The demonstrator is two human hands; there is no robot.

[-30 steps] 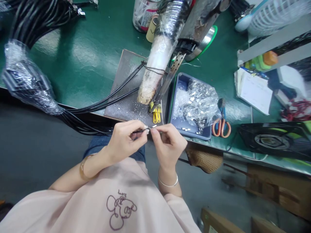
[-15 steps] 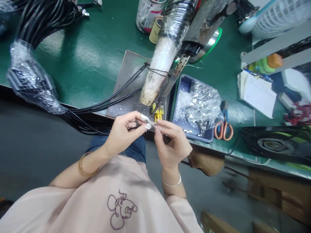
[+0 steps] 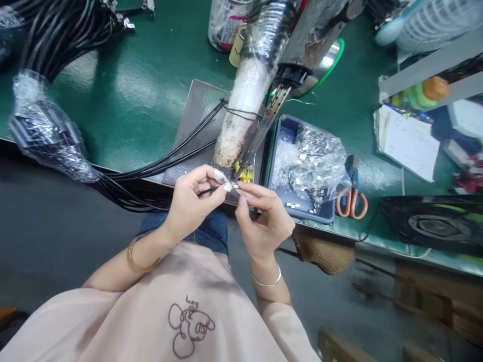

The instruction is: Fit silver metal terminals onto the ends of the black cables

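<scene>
My left hand (image 3: 192,201) is pinched around the end of a thin black cable (image 3: 207,191); white tape covers fingertips on this hand. At the cable's tip, between my two hands, sits a small shiny metal connector (image 3: 234,186). My right hand (image 3: 264,213) pinches at the connector's right side, with index finger and thumb close together. A fine strand shows by the right fingertips, too small to name. Just beyond the fingers, yellow pieces (image 3: 246,173) stand below a perforated metal rod (image 3: 269,118), which looks like a soldering iron barrel.
A plastic-wrapped pipe (image 3: 241,105) hangs over a grey board (image 3: 194,108). Right of it are a blue tray (image 3: 328,217) with bagged metal parts and orange-handled scissors (image 3: 351,201). A wrapped black cable bundle (image 3: 49,130) lies left; a notepad (image 3: 409,143) lies far right.
Both hands have shifted slightly up and left, still together. The metal connector shows more clearly between the fingertips. The view has moved a little.
</scene>
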